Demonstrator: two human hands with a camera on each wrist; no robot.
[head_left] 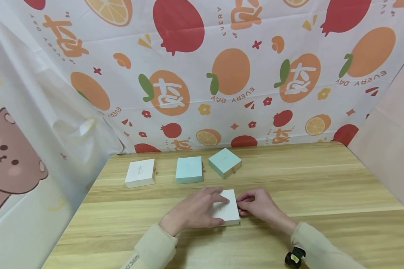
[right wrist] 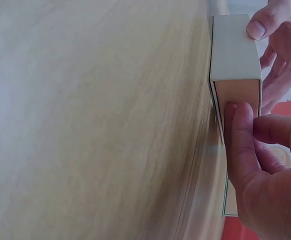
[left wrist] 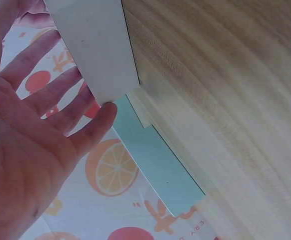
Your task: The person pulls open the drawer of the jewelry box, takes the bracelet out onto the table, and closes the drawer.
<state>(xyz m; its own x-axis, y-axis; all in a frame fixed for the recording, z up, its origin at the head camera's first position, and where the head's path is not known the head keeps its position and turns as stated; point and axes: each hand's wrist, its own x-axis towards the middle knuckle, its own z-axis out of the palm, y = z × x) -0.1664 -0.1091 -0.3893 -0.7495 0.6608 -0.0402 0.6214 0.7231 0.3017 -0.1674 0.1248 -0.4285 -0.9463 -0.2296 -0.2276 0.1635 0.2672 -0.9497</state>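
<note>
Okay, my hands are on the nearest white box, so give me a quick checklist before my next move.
1. Near white square box flat on the light wood-grain table: ok.
2. Left hand holding it, thumb at the near edge: ok.
3. Right hand touching the flat tan end panel: ok.
4. Right fingers pinching a tab: cannot tell; the fingers hide that spot.
5. Far white square box and both pale teal square boxes standing apart from the near box: ok.
</note>
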